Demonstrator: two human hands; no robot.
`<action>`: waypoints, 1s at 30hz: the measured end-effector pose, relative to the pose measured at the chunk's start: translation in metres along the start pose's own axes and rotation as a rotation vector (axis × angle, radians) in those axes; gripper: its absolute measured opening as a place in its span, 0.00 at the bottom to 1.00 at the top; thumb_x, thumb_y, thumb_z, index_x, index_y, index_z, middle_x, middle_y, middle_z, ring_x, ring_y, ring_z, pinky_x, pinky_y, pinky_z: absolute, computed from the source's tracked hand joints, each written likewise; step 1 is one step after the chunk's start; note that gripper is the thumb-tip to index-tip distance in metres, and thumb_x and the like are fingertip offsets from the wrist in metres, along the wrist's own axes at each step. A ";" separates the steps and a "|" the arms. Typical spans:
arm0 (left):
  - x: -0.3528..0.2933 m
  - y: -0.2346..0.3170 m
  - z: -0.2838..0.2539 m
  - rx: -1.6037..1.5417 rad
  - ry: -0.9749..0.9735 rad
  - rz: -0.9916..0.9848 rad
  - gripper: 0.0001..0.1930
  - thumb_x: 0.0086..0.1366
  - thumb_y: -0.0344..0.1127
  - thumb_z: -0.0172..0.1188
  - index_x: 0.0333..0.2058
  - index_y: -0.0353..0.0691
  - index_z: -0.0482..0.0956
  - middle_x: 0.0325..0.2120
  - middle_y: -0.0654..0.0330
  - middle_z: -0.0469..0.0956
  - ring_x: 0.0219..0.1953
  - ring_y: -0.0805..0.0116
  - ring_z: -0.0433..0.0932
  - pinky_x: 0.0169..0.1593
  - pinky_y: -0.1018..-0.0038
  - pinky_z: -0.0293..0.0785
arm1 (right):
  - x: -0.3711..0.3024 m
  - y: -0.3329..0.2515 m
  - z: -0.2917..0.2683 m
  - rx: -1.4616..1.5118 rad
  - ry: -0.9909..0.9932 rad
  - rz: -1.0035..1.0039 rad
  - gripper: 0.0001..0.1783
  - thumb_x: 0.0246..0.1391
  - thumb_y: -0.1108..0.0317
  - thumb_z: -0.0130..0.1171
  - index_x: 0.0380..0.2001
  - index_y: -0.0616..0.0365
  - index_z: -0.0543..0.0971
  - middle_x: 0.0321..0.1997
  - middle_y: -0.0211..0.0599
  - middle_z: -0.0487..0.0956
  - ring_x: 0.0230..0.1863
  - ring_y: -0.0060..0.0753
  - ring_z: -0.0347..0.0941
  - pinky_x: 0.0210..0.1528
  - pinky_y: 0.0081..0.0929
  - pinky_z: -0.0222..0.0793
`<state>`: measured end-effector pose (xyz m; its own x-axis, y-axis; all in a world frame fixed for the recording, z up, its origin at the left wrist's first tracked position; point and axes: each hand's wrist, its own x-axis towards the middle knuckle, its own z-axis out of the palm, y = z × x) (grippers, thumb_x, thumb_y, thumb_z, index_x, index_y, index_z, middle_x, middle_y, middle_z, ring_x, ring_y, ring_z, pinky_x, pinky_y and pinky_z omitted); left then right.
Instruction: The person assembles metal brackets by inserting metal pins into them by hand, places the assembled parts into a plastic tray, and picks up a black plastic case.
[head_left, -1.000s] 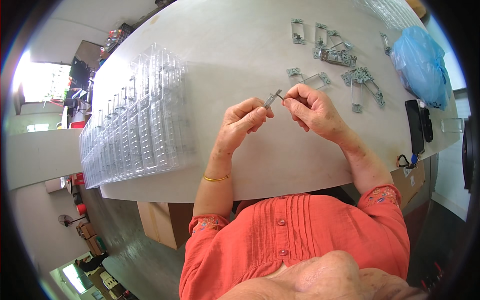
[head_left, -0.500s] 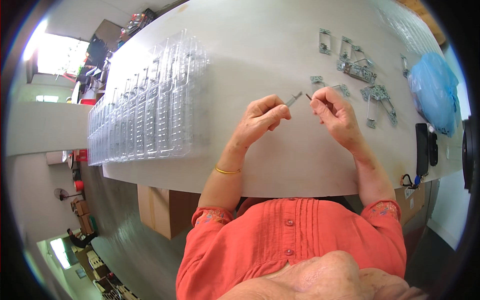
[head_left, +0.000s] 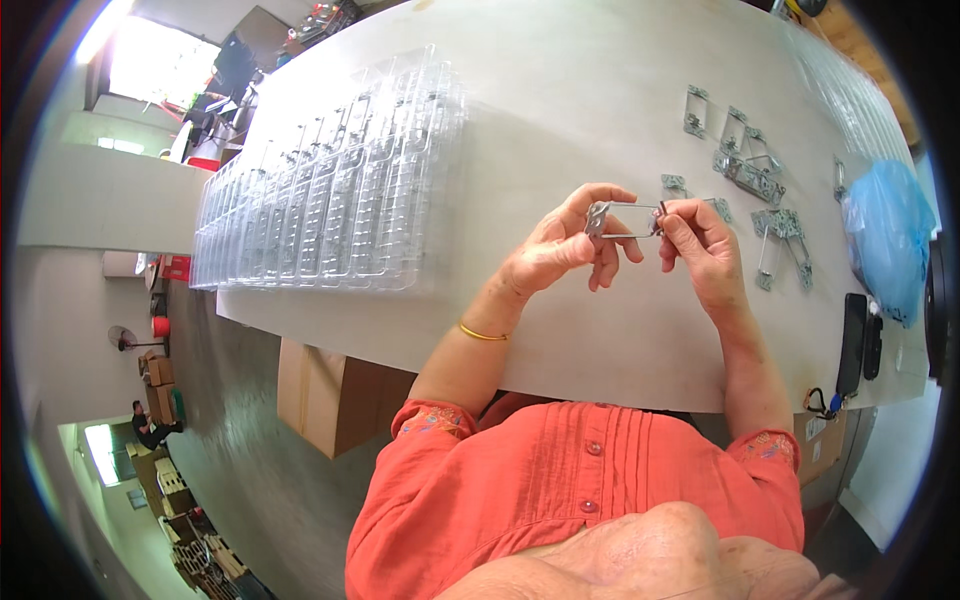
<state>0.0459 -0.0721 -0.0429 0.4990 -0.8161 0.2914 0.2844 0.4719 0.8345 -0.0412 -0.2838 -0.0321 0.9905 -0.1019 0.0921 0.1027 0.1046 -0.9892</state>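
A small metal frame (head_left: 626, 207), two thin rods joining a plate at each end, is held up over the table between my hands. My left hand (head_left: 552, 248) holds its left end plate between thumb and fingers; the other fingers curl loosely behind the rods. With thumb and index finger, my right hand (head_left: 702, 245) pinches the opposite end, beside a small dark reddish piece (head_left: 660, 212) partly hidden by the fingertips. Beyond the right hand lie several similar metal frames (head_left: 750, 175), some overlapping. One more pair (head_left: 782, 225) lies to its right.
Stacked clear plastic trays (head_left: 310, 190) with metal parts showing cover the table's left side. A blue plastic bag (head_left: 888, 240), a black phone-like object (head_left: 851, 343) and keys (head_left: 822, 403) line the right edge. A cardboard box (head_left: 335, 395) stands below the front edge; a person (head_left: 152, 428) sits far left.
The frame has turned from nearly edge-on to showing both rods. My hands have come together on it, with the right hand now at its right end. The whole view has shifted slightly.
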 end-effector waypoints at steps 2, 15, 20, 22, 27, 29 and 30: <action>-0.002 0.002 0.007 0.068 0.070 0.000 0.38 0.68 0.51 0.62 0.65 0.32 0.57 0.38 0.46 0.80 0.24 0.67 0.78 0.26 0.75 0.72 | 0.000 0.002 -0.001 0.081 -0.013 0.139 0.10 0.68 0.63 0.57 0.39 0.58 0.77 0.29 0.27 0.77 0.27 0.17 0.71 0.30 0.18 0.70; 0.003 -0.006 0.005 0.224 0.329 0.108 0.21 0.70 0.46 0.60 0.51 0.34 0.76 0.35 0.57 0.80 0.32 0.69 0.78 0.40 0.71 0.75 | -0.007 0.001 0.010 -0.022 -0.005 0.175 0.10 0.68 0.62 0.56 0.38 0.57 0.77 0.28 0.25 0.75 0.28 0.15 0.71 0.30 0.17 0.69; -0.003 -0.002 0.004 0.200 0.230 -0.136 0.22 0.72 0.50 0.56 0.49 0.34 0.76 0.30 0.57 0.79 0.30 0.68 0.78 0.38 0.73 0.74 | -0.010 -0.005 0.009 -0.007 -0.041 0.126 0.08 0.67 0.64 0.58 0.37 0.56 0.77 0.25 0.21 0.72 0.25 0.13 0.67 0.28 0.16 0.66; -0.003 -0.002 0.003 0.223 0.215 -0.189 0.22 0.73 0.50 0.55 0.49 0.34 0.76 0.29 0.57 0.79 0.29 0.69 0.77 0.36 0.73 0.73 | -0.011 -0.009 0.012 -0.012 -0.030 0.120 0.08 0.67 0.64 0.58 0.37 0.56 0.77 0.25 0.21 0.72 0.25 0.12 0.66 0.27 0.16 0.65; 0.000 -0.002 0.005 0.252 0.192 -0.283 0.17 0.74 0.47 0.55 0.46 0.37 0.77 0.25 0.63 0.76 0.25 0.75 0.71 0.32 0.77 0.68 | -0.011 -0.008 0.012 -0.009 -0.034 0.106 0.07 0.66 0.66 0.59 0.36 0.57 0.77 0.25 0.20 0.71 0.24 0.10 0.65 0.27 0.14 0.63; 0.000 -0.003 0.007 0.286 0.206 -0.299 0.18 0.74 0.47 0.54 0.47 0.36 0.77 0.24 0.63 0.76 0.25 0.75 0.72 0.32 0.77 0.68 | -0.010 -0.008 0.013 -0.032 -0.025 0.102 0.05 0.66 0.68 0.58 0.35 0.56 0.77 0.24 0.18 0.70 0.24 0.09 0.63 0.26 0.13 0.60; -0.003 -0.001 0.008 0.323 0.225 -0.313 0.18 0.74 0.46 0.53 0.47 0.35 0.77 0.24 0.62 0.76 0.25 0.75 0.72 0.31 0.77 0.68 | -0.010 -0.007 0.014 -0.021 -0.050 0.096 0.05 0.66 0.68 0.58 0.35 0.56 0.77 0.24 0.18 0.70 0.24 0.09 0.63 0.26 0.13 0.60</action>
<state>0.0381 -0.0726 -0.0407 0.6043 -0.7932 -0.0745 0.1985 0.0593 0.9783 -0.0501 -0.2695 -0.0241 0.9991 -0.0428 0.0020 0.0059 0.0907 -0.9959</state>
